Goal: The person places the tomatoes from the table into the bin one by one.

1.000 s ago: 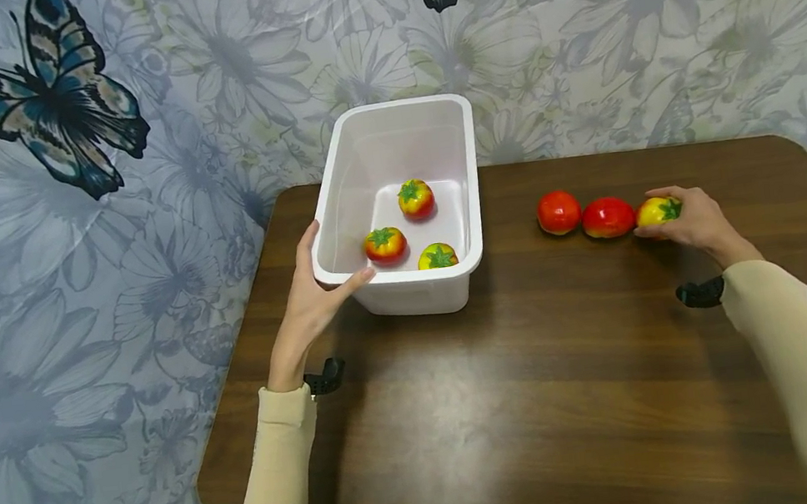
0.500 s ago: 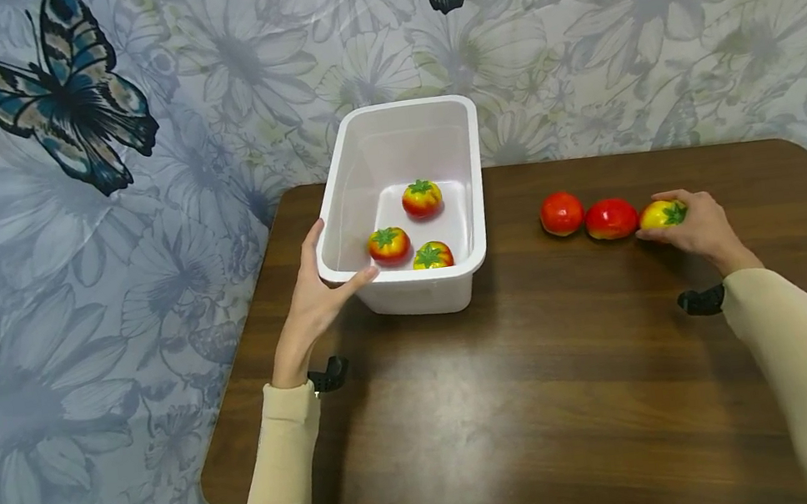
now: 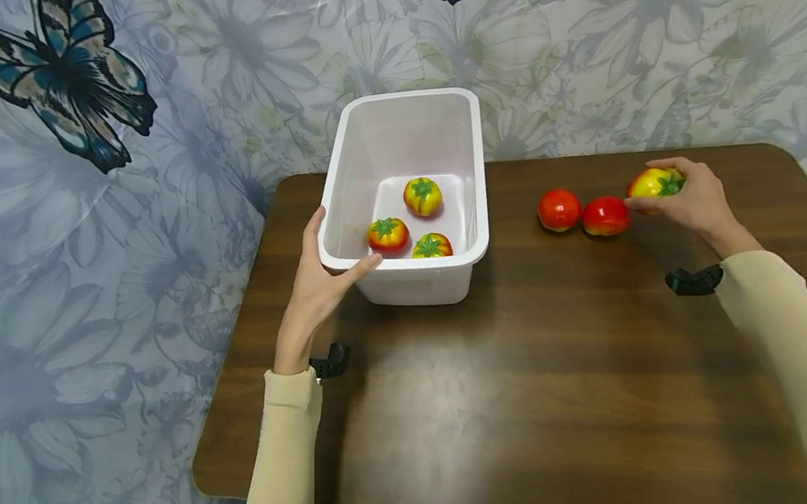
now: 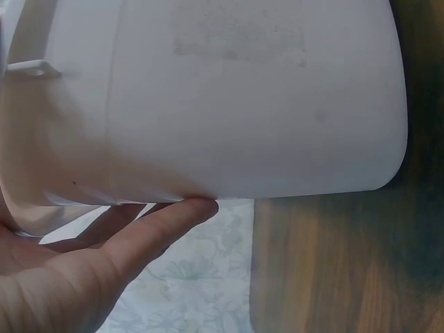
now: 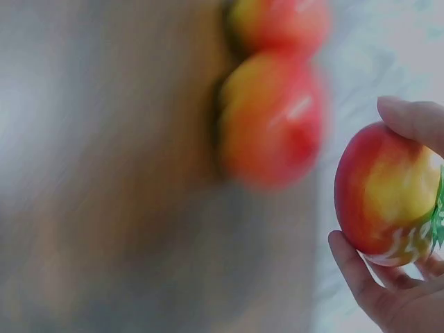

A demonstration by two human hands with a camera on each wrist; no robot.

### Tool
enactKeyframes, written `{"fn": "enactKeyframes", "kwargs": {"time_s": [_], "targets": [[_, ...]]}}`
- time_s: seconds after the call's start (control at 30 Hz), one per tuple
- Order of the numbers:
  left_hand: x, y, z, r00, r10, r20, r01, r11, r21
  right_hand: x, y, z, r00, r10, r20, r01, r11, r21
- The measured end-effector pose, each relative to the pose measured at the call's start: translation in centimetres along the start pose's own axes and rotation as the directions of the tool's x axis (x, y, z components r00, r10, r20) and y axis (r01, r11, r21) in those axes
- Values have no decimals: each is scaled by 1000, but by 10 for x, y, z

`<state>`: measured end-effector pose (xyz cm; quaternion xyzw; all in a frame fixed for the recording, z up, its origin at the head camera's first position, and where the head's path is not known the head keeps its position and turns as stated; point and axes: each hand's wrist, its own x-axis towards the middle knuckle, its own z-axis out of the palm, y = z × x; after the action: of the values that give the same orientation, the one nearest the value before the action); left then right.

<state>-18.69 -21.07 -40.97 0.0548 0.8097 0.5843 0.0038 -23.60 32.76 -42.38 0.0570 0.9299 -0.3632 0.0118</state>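
Observation:
My left hand (image 3: 316, 292) holds the near left corner of a white plastic bin (image 3: 419, 288), thumb at the near rim and fingers along the outer left wall. In the left wrist view, the fingers (image 4: 163, 229) touch the bin's wall (image 4: 263, 125). Inside the bin lie three yellow-red tomatoes with green tops, one of them a tomato (image 3: 423, 197) farther back. My right hand (image 3: 700, 207) grips another yellow-red tomato (image 3: 655, 182) between thumb and fingers, raised off the table. Left of it, a red tomato (image 3: 605, 216) touches or nearly touches a second red tomato (image 3: 559, 209).
The brown wooden table (image 3: 542, 395) has rounded corners and meets a flowered wall (image 3: 579, 79) with butterflies at its back and left. The bin stands near the back edge, left of the loose tomatoes.
My right hand has lifted the yellow-red tomato up and away from the red one beside it. The back tomato in the bin has turned slightly. My left hand stays at the bin.

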Motion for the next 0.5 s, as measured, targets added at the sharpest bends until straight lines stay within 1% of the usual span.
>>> {"fn": "enactKeyframes", "kwargs": {"time_s": [0.07, 0.2, 0.3, 0.37, 0.5], "targets": [[1, 1, -1, 1000, -4, 0, 4, 1000, 4, 4, -23, -1, 1000, -5, -24, 6, 999, 48], [1, 0, -1, 1000, -6, 2, 6, 1000, 6, 12, -76, 3, 997, -54, -58, 62, 987, 150], [1, 0, -1, 1000, -4, -3, 4, 1000, 8, 16, -116, 12, 990, -121, -78, 135, 968, 213], [1, 0, -1, 1000, 1, -1, -1, 1000, 8, 19, -140, 18, 982, -165, -88, 182, 950, 255], [0, 0, -1, 1000, 8, -2, -8, 1000, -5, 21, -184, 32, 969, -229, -91, 246, 921, 303]]}}
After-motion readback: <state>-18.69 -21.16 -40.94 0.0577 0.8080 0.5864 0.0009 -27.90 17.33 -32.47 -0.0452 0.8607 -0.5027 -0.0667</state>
